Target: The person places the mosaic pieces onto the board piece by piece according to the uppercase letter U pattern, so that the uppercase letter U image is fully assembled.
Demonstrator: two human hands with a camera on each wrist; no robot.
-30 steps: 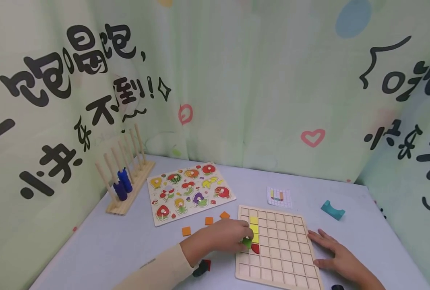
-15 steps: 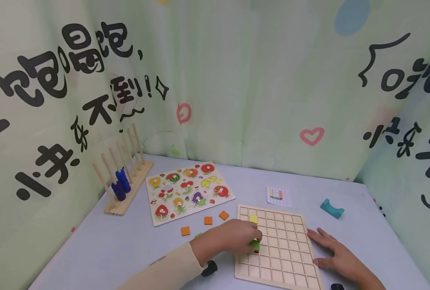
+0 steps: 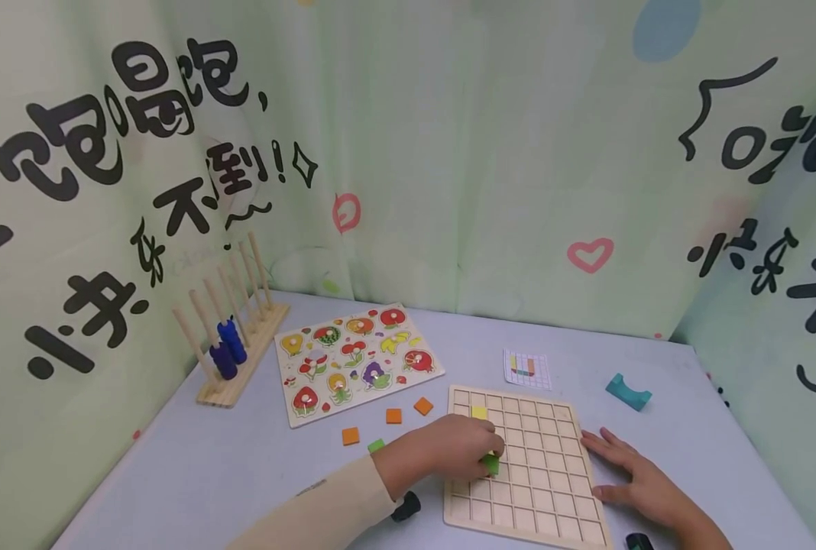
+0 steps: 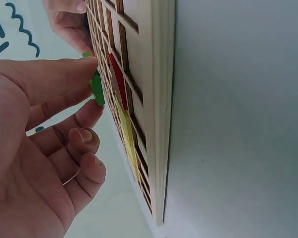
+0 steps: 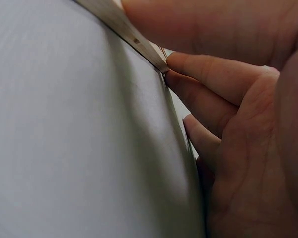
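My left hand (image 3: 459, 449) is over the left part of a wooden grid board (image 3: 539, 504), pinching a green tile (image 3: 491, 464) between thumb and fingers. The left wrist view has that tile just off the board's surface, tilted. In the same view a red quarter-round tile (image 4: 118, 82) and yellow tiles (image 4: 127, 136) lie in a line of cells; from the head, the hand covers most of them. Against the board's right edge, my right hand (image 3: 638, 485) rests with fingers extended. Its fingertips touch the board's side (image 5: 134, 39) in the right wrist view.
Several orange tiles (image 3: 394, 416) and a green tile (image 3: 377, 446) lie left of the board. Behind stand a fruit puzzle (image 3: 342, 393) and a peg rack (image 3: 232, 389) with blue pieces. A pattern card (image 3: 526, 380) and a teal arch (image 3: 629, 393) lie at the back right.
My left hand has moved right over the board with the green tile, past the column of yellow and red tiles. My right hand has stayed at the board's edge.
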